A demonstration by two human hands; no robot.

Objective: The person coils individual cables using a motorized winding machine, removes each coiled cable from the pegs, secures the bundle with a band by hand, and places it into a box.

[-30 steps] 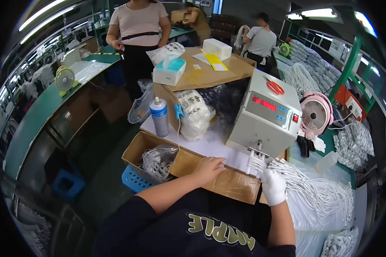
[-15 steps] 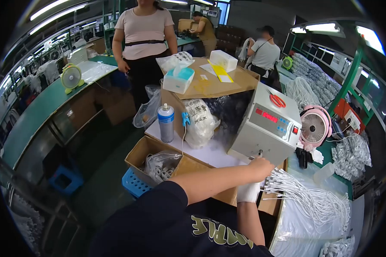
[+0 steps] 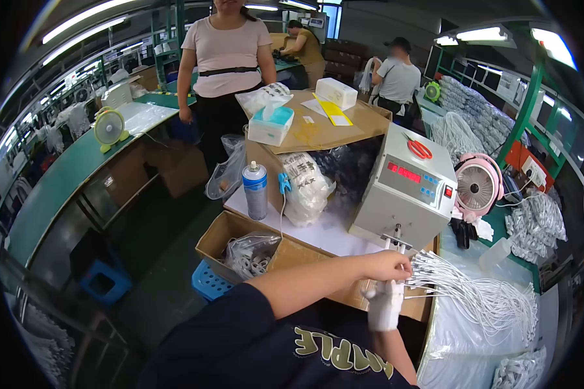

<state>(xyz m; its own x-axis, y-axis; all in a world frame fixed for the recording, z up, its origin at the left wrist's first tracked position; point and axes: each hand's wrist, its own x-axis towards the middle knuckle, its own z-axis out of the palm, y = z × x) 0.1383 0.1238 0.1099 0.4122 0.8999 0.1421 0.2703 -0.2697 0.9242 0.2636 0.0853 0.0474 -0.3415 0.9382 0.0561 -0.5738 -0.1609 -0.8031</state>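
My bare left hand is closed in a pinch beside the connector ends of a bundle of white cables. Whatever sits between its fingertips is too small to make out. Just below it my right hand, in a white glove, has its fingers curled; its grip is partly hidden. Above both hands stands a grey metal box machine with a red digit display. From its lower front sticks out a metal fitting, which neither hand visibly touches.
Red-handled scissors lie on the machine, with a pink fan to its right. Left are a spray can and an open carton with bagged parts. A person stands across the bench; two others are farther back.
My left hand has drawn back from the machine's front toward me, uncovering the metal fitting. More of my gloved right hand shows now. The view has shifted slightly.
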